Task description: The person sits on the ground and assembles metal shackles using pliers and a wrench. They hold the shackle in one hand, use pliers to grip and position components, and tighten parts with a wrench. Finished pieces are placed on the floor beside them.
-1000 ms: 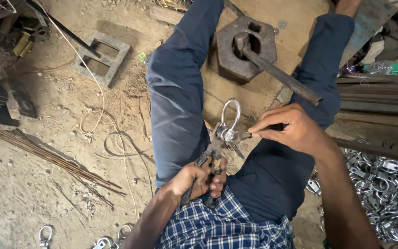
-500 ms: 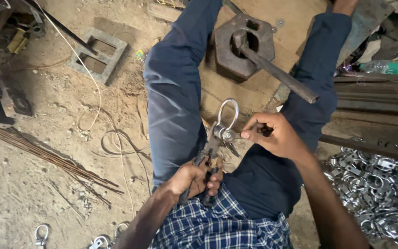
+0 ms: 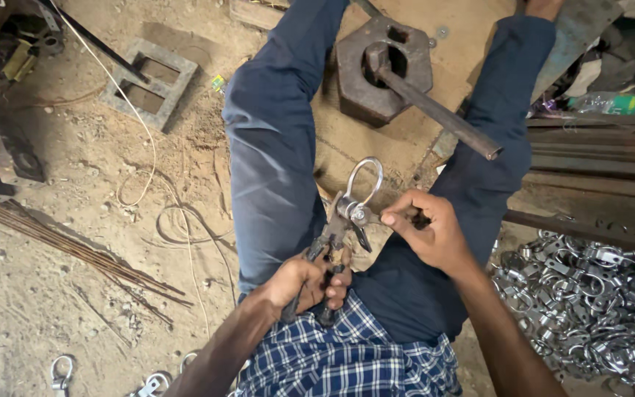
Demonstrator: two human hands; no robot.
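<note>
A seated worker's left hand is clenched around the dark handles of a pair of pliers, whose nose bites the base of a shiny metal shackle. The right hand pinches the shackle's small bolt end between thumb and fingertips, just beside the pliers' nose. The shackle, a smooth silver loop on a short forked body, stands upright above both grips, between the worker's knees and over the lap.

The worker sits on a dusty dirt floor, legs spread in dark blue trousers, a blue-and-white checked shirt at the frame's bottom edge. Between the legs lies a flat brown board carrying a heavy, rusted block of iron with a hole in its middle, from which a long rusty bar slants toward the right leg.

To the right, a heap of bright silver shackles glints beside dark rusty steel bars. A green-capped plastic bottle lies beyond them. To the left, a square metal frame rests in the dirt, near a bundle of thin rusty rods and loose loops of pale wire. A few more shackles lie scattered at the lower left.
</note>
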